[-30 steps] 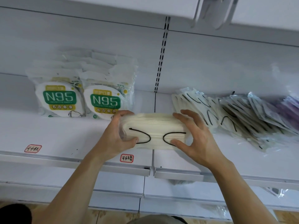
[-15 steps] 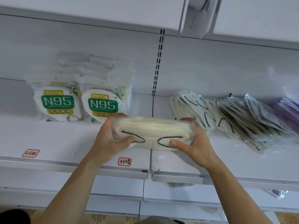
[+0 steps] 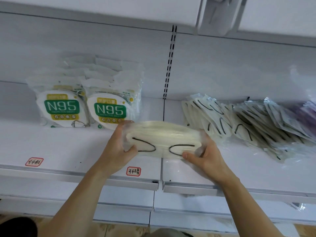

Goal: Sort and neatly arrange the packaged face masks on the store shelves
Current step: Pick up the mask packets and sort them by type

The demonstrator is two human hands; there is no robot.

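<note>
Cream mask bundle in both my hands

My left hand and right hand clamp the clear-wrapped cream masks with black ear loops by the ends, above the white shelf.

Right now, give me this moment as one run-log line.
left hand: grips mask pack | right hand: grips same pack | pack: above shelf | N95 packs: standing left

Cream mask pack, black loops

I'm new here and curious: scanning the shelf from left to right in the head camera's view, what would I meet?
N95 mask packs → left hand → held pack of cream masks → right hand → leaning row of cream mask packs → purple packs.
</note>
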